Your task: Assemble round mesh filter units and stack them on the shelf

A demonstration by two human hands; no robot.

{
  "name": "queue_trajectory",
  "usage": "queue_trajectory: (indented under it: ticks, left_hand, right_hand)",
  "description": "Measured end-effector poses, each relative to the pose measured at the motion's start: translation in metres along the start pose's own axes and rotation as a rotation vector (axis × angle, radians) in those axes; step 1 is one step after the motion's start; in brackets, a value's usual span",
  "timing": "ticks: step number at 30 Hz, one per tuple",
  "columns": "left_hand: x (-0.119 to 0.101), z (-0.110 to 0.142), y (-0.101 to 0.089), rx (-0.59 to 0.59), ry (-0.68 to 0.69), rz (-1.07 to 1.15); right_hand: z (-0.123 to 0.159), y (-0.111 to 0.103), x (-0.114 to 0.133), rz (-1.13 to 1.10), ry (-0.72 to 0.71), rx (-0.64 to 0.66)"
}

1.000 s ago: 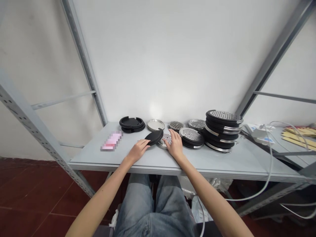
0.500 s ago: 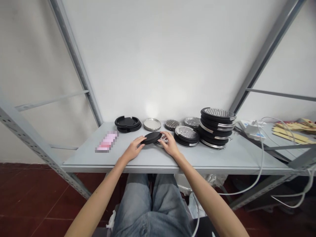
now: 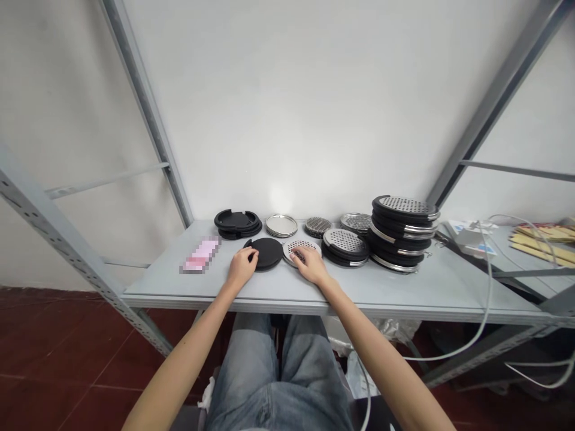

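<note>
We judge the work to be partly done. At the right of the table (image 3: 440, 287), the tall stack (image 3: 401, 236) and the short stack (image 3: 345, 246) beside it show perforated metal tops set within black rims, so those pieces look put together. In front of us, a smooth black disc (image 3: 270, 254) and a perforated plate (image 3: 293, 246) lie flat, side by side and not joined, so that pair seems left to do. Our left hand (image 3: 243, 264) is curled at the disc's left edge, thumb and forefinger close together; we cannot tell whether they pinch the rim. Our right hand (image 3: 309, 265) lies over the near right part of the plate, thumb and fingers apart. Along the back we have more loose parts: black holders (image 3: 237, 222) at left, then shiny rings (image 3: 281, 225), small mesh discs (image 3: 318, 225) and a further metal pile (image 3: 356, 221). These look like unused supply, though we cannot count every piece in the piles.
</note>
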State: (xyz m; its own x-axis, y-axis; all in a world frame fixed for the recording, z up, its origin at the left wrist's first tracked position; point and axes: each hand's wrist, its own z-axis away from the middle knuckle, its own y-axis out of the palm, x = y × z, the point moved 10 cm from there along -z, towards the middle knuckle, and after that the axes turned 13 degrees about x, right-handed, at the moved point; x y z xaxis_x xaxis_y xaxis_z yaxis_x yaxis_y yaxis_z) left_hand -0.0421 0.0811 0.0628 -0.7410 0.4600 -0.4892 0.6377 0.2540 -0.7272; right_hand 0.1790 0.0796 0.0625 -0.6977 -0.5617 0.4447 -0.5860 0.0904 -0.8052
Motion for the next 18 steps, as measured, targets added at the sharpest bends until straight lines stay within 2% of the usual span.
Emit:
queue_trajectory:
  ticks: [3, 5, 7, 10, 16, 18]
  left_hand:
    - [0.016, 0.002, -0.013, -0.120, -0.074, 0.035]
    - [0.019, 0.006, -0.022, -0.204, -0.110, -0.008]
    - [0.019, 0.008, -0.026, -0.241, -0.130, -0.041]
    - [0.021, 0.008, -0.024, -0.225, -0.153, 0.008]
    - [0.028, 0.003, -0.012, -0.105, -0.140, 0.145]
    - [0.031, 0.004, -0.014, -0.111, -0.167, 0.156]
  right_hand:
    - [0.001, 0.000, 0.005, 0.102, -0.007, -0.008]
    - [0.003, -0.001, 0.005, 0.188, 0.029, -0.033]
    - [0.003, 0.000, 0.000, 0.224, 0.082, -0.025]
    - [0.003, 0.004, -0.004, 0.220, 0.109, 0.015]
    - [0.001, 0.013, 0.007, 0.297, 0.031, 0.083]
    - [0.002, 0.014, 0.009, 0.322, 0.017, 0.088]
